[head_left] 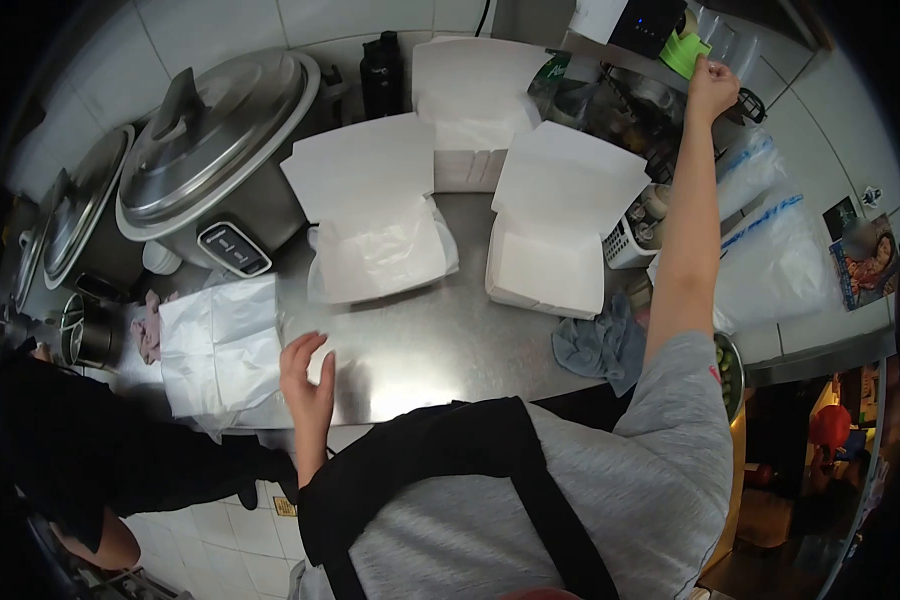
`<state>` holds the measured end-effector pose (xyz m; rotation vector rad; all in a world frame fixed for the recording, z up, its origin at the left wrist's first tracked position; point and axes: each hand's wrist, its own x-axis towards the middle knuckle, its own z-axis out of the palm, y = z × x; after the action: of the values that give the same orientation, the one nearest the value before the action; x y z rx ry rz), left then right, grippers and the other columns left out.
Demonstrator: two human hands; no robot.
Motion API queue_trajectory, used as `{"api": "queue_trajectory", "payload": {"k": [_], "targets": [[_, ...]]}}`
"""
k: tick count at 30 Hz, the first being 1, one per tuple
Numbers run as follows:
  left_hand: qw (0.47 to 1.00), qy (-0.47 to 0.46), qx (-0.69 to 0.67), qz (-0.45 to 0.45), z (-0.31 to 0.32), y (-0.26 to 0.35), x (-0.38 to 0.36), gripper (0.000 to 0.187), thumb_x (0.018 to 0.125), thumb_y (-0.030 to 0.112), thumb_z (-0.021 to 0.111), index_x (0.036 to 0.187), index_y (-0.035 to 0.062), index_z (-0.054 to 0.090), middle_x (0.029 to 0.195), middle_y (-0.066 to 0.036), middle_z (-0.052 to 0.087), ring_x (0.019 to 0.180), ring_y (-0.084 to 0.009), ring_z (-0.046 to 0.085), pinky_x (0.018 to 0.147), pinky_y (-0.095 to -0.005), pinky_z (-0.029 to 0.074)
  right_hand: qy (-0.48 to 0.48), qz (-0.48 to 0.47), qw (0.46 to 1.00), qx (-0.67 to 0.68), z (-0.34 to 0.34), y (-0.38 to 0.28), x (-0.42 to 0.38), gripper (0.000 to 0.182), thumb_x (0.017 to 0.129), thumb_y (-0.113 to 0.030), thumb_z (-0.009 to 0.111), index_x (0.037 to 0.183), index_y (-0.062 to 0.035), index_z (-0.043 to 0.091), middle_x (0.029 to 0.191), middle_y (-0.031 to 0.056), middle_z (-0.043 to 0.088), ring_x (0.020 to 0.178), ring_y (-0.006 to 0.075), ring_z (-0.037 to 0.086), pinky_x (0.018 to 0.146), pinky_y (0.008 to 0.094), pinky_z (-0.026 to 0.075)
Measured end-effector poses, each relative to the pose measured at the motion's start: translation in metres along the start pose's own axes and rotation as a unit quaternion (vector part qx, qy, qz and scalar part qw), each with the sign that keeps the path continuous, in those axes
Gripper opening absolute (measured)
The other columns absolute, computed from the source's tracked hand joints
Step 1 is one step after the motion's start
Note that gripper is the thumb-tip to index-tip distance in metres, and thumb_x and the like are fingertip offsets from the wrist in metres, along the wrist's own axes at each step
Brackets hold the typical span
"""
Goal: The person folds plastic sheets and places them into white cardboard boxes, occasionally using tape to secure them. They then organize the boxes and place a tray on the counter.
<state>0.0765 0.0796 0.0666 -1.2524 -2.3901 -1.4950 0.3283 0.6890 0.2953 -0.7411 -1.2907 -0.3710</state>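
Observation:
My right hand (712, 90) is stretched to the far right, its fingers pinched at the edge of a bright green strip (684, 52) below a black and white device (638, 25) with small blue lights. My left hand (307, 378) hovers at the counter's front edge, fingers curved and apart, nothing in it. Close beside it lies a stack of white plastic bags (220, 345). Ahead stand three white takeaway boxes with raised lids: the left box (365, 165) has a clear plastic liner, the right box (545, 275) shows a bare inside, and the back box (470, 170) stands behind them.
Large lidded steel cookers (230, 130) line the left side. A grey-blue cloth (610, 345) lies right, near a white basket (625, 245). Clear bags (770, 260) hang on the right wall. A dark bottle (381, 75) stands behind. Another person in black (120, 450) is at lower left.

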Motion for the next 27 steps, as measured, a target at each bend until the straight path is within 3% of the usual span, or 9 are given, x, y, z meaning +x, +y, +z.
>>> {"api": "queue_trajectory", "payload": {"k": [2, 4, 6, 8, 10, 15, 18, 25, 27], "targets": [[0.999, -0.026, -0.042, 0.019, 0.006, 0.012, 0.008, 0.024, 0.075, 0.005, 0.065, 0.099, 0.0034, 0.063, 0.105, -0.014, 0.059, 0.100, -0.0299, 0.055, 0.086, -0.0360, 0.043, -0.053, 0.135, 0.970, 0.195, -0.021, -0.040, -0.039, 0.023, 0.075, -0.022, 0.066, 0.071, 0.0002, 0.065, 0.073, 0.0098, 0.061, 0.062, 0.0213, 0.055, 0.065, 0.0344, 0.045], [0.994, -0.058, -0.092, 0.018, 0.013, 0.028, 0.015, 0.023, 0.075, 0.006, 0.065, 0.098, 0.0039, 0.064, 0.105, -0.012, 0.061, 0.099, -0.0274, 0.057, 0.083, -0.0345, 0.045, -0.170, 0.299, 0.841, 0.417, -0.078, -0.135, -0.091, 0.019, 0.084, -0.018, 0.058, 0.079, -0.0014, 0.065, 0.072, 0.0037, 0.060, 0.063, 0.0148, 0.053, 0.064, 0.0294, 0.044], [0.973, -0.116, -0.201, -0.017, 0.020, 0.035, 0.023, 0.022, 0.078, 0.010, 0.063, 0.099, 0.0046, 0.064, 0.104, -0.009, 0.062, 0.096, -0.0217, 0.058, 0.078, -0.0307, 0.045, -0.325, 0.271, 0.763, 0.488, -0.118, -0.180, -0.172, 0.012, 0.086, -0.012, 0.056, 0.086, -0.0024, 0.062, 0.082, 0.0037, 0.062, 0.070, 0.0103, 0.054, 0.069, 0.0226, 0.043], [0.937, -0.151, -0.309, -0.066, 0.034, 0.034, 0.028, 0.023, 0.080, 0.010, 0.062, 0.102, 0.0055, 0.064, 0.104, -0.005, 0.063, 0.094, -0.0155, 0.056, 0.078, -0.0286, 0.045, -0.452, 0.365, 0.622, 0.524, -0.167, -0.238, -0.230, 0.008, 0.085, -0.007, 0.059, 0.089, -0.0007, 0.062, 0.083, 0.0040, 0.062, 0.073, 0.0092, 0.054, 0.070, 0.0226, 0.044], [0.922, -0.165, -0.335, -0.100, 0.044, 0.034, 0.032, 0.026, 0.082, 0.010, 0.062, 0.108, 0.0048, 0.062, 0.104, -0.005, 0.062, 0.094, -0.0143, 0.056, 0.079, -0.0267, 0.044, -0.540, 0.430, 0.556, 0.463, -0.202, -0.278, -0.266, 0.017, 0.083, -0.002, 0.060, 0.099, 0.0025, 0.062, 0.083, 0.0045, 0.061, 0.071, 0.0119, 0.055, 0.070, 0.0242, 0.045], [0.836, -0.213, -0.464, -0.200, 0.048, 0.048, 0.027, 0.034, 0.085, 0.015, 0.062, 0.115, 0.0024, 0.056, 0.104, -0.007, 0.062, 0.092, -0.0122, 0.057, 0.079, -0.0240, 0.044, -0.547, 0.475, 0.477, 0.497, -0.244, -0.319, -0.294, 0.044, 0.084, -0.002, 0.061, 0.126, -0.0009, 0.050, 0.076, 0.0032, 0.060, 0.070, 0.0088, 0.055, 0.068, 0.0222, 0.046], [0.802, -0.218, -0.493, -0.260, 0.052, 0.041, 0.017, 0.033, 0.084, 0.017, 0.064, 0.113, 0.0026, 0.056, 0.100, -0.005, 0.062, 0.088, -0.0109, 0.057, 0.078, -0.0229, 0.044, -0.543, 0.467, 0.512, 0.474, -0.255, -0.329, -0.295, 0.059, 0.083, 0.002, 0.059, 0.137, -0.0048, 0.035, 0.077, 0.0045, 0.061, 0.071, 0.0086, 0.057, 0.067, 0.0233, 0.047], [0.822, -0.129, -0.507, -0.223, 0.056, 0.027, 0.005, 0.013, 0.084, 0.012, 0.065, 0.093, 0.0027, 0.063, 0.084, -0.003, 0.063, 0.077, -0.0083, 0.056, 0.071, -0.0215, 0.043, -0.571, 0.411, 0.538, 0.465, -0.265, -0.331, -0.306, 0.065, 0.084, 0.001, 0.058, 0.140, -0.0025, 0.026, 0.081, 0.0089, 0.064, 0.072, 0.0101, 0.059, 0.070, 0.0229, 0.048], [0.817, -0.083, -0.521, -0.231, 0.051, 0.024, 0.006, 0.007, 0.084, 0.011, 0.063, 0.086, 0.0038, 0.064, 0.078, -0.002, 0.063, 0.072, -0.0080, 0.056, 0.070, -0.0208, 0.044, -0.561, 0.448, 0.487, 0.497, -0.269, -0.333, -0.300, 0.062, 0.084, 0.002, 0.057, 0.139, -0.0007, 0.028, 0.090, 0.0119, 0.065, 0.072, 0.0115, 0.060, 0.071, 0.0238, 0.049]]}}
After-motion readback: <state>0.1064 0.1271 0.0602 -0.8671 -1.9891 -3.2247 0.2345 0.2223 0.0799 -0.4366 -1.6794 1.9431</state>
